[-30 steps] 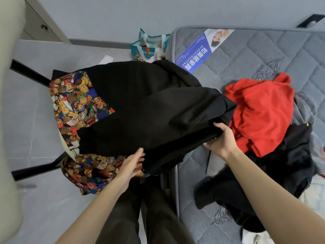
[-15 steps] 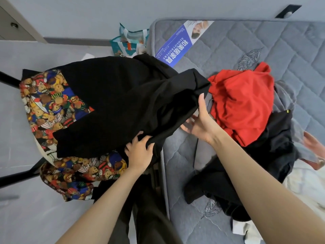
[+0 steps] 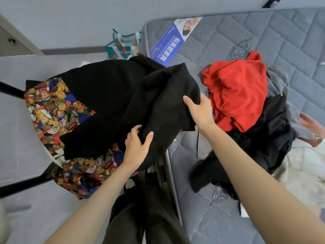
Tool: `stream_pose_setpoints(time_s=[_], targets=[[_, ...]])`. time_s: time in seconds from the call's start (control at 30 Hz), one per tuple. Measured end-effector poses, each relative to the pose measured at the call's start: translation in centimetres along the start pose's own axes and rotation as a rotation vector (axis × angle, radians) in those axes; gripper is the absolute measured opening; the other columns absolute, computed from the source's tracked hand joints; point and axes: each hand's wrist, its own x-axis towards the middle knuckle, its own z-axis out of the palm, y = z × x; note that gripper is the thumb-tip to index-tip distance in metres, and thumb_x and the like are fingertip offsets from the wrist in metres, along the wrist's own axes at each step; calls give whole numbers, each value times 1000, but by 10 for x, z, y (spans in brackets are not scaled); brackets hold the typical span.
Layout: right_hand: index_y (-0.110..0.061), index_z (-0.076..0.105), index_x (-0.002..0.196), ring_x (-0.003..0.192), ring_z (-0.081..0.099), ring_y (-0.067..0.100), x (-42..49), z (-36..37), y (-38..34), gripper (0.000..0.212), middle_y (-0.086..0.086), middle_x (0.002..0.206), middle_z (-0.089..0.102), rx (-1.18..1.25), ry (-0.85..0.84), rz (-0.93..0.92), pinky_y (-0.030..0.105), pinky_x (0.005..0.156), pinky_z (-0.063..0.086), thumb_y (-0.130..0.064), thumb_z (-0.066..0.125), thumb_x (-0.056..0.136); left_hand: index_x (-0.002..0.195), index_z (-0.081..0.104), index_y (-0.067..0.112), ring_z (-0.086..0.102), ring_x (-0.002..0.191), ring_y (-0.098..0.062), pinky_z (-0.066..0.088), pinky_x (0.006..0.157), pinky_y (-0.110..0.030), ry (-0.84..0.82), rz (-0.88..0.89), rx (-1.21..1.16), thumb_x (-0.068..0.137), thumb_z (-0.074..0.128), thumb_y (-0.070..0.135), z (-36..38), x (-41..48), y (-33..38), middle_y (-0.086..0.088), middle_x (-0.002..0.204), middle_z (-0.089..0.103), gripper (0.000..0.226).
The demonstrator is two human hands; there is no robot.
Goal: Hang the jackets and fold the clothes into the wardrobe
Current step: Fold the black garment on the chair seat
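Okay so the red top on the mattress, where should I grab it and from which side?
Take the red top by its raised upper edge, the peak at the far end, coming down from above. It lies crumpled on the mattress, and its near, lower edge rests over the dark clothes, so lifting from that free peak should peel it clear. Both the left hand and right hand hold the black garment.
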Motion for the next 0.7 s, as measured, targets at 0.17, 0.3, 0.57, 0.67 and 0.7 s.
stream_pose_setpoints(time_s=[0.17, 0.3, 0.57, 0.67, 0.7], targets=[[-7, 61, 109, 100, 63, 28, -37, -40, 4, 16, 10, 104, 66, 214, 167, 264, 45, 93, 52, -8, 53, 94, 150, -11, 31, 0, 145, -29, 2, 111, -60, -8, 358, 482, 62, 53, 81, 56, -52, 16, -5, 158, -7, 120], [-12, 60, 112, 83, 64, 21, -51, -57, 4, 19, 6, 96, 67, 344, 3, 387, 36, 76, 51, -7, 50, 97, 152, 0, 31, 2, 146, -32, 2, 112, -62, 145, 182, 439, 69, 75, 55, 89, -62, 22, -11, 159, 0, 114], [-12, 60, 89, 85, 58, 18, -51, -69, 15, 6, 6, 88, 62, 259, 224, 151, 35, 82, 51, -10, 56, 93, 150, 23, 31, 25, 143, -23, 25, 116, -36, -200, 198, 412, 81, 51, -9, 52, -66, 16, 1, 158, 20, 84], [-16, 62, 81, 83, 59, 19, -41, -72, 17, 14, 3, 83, 64, 325, 270, 170, 36, 81, 51, -9, 57, 92, 148, 27, 36, 44, 131, -20, 38, 105, -27, -507, 129, 380, 80, 42, -10, 12, -48, 41, 1, 151, 35, 83], [-15, 64, 82, 85, 61, 20, -36, -75, 20, 14, 4, 85, 66, 377, 280, 190, 35, 82, 53, -8, 57, 92, 147, 27, 38, 48, 126, -18, 42, 102, -27, -582, 106, 361, 80, 42, -9, 5, -43, 47, 1, 148, 40, 83]])
